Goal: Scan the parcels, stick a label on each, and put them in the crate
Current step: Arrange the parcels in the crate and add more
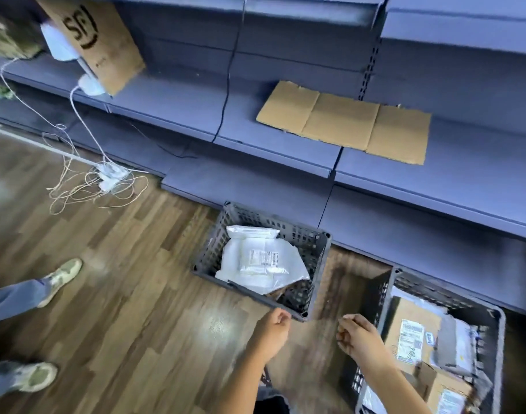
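Note:
A grey plastic crate (pixel 208 252) stands on the wood floor by the shelving, holding several white bagged parcels (pixel 261 258) with a printed label on top. A second grey crate (pixel 494 321) at the lower right holds brown cardboard parcels (pixel 411 333) with labels. My left hand (pixel 272 333) hovers just in front of the first crate's near corner, fingers loosely curled, holding nothing. My right hand (pixel 358 336) hangs between the two crates, fingers loosely curled and holding nothing that I can see.
Grey-blue shelves run along the back; a flattened cardboard sheet (pixel 345 121) lies on one. A cardboard piece (pixel 97 40) and a white device (pixel 60 43) with cables (pixel 85 183) trailing to the floor sit at upper left. Another person's legs and shoes (pixel 61 277) stand at left.

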Demonstrator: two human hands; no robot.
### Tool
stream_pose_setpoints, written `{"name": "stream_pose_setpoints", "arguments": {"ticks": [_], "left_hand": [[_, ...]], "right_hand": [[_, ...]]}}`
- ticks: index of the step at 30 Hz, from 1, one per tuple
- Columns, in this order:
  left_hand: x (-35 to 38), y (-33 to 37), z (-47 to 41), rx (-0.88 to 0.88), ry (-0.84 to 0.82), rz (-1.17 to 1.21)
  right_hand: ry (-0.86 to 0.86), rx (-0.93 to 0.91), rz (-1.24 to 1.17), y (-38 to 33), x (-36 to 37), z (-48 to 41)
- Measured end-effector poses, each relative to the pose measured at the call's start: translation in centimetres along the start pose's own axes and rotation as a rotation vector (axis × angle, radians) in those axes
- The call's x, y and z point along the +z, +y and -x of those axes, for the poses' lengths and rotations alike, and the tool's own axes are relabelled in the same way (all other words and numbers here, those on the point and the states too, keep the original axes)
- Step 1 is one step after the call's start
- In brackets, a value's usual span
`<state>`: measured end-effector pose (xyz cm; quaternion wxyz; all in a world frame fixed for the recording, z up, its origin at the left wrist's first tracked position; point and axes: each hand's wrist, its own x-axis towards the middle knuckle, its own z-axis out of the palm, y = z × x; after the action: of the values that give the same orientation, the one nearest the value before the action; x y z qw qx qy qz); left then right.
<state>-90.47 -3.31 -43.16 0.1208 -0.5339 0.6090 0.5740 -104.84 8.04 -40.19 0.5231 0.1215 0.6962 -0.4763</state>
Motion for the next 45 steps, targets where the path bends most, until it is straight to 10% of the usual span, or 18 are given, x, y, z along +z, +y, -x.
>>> {"name": "stream_pose_setpoints", "arguments": {"ticks": [22,33,45], "left_hand": [[-16.9,-2.7,-15.0,-0.084,0.077,0.026],[-15.2,-9.8,-28.6,-0.009,0.018,-0.08],[-13.3,-14.5,-36.2,-0.048,0.01,0.003]], "right_hand": [[0.005,0.301,-0.02,-4.3,17.7,-14.0],[-0.039,0.213,0.256,3.6,21.6,-41.1],[0.084,0.264,0.397,7.2,22.3,-48.2]]}}
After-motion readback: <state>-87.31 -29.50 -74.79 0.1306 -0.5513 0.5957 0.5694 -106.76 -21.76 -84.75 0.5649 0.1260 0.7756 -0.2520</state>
